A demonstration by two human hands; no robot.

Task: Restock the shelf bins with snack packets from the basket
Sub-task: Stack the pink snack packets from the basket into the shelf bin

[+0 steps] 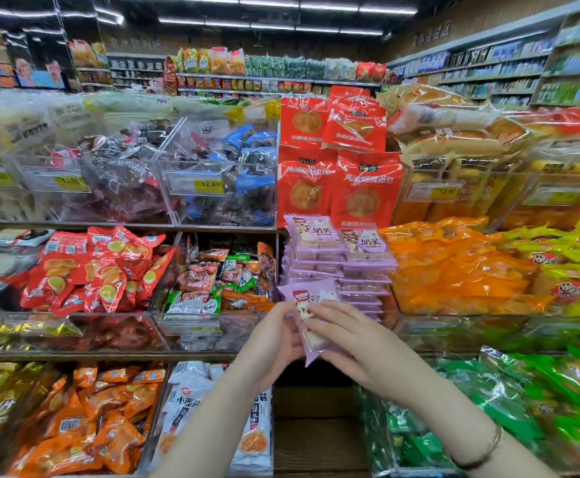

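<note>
A purple snack packet (311, 298) with a white and brown picture is held between both hands in front of the middle shelf. My left hand (274, 343) grips its left side and my right hand (347, 336) grips its right side, fingers curled over it. Just behind it stand two stacks of the same purple packets (337, 257) on the middle shelf. The packet's lower half is partly covered by my fingers. No basket is in view.
Clear plastic bins hold red packets (92, 270), green and orange packets (212, 281), orange packets (454, 267) and yellow packets (564, 257). Red bread bags (337, 160) stand above the purple stacks. Lower bins hold orange packets (85, 422), white packets (192, 408) and green packets (509, 401).
</note>
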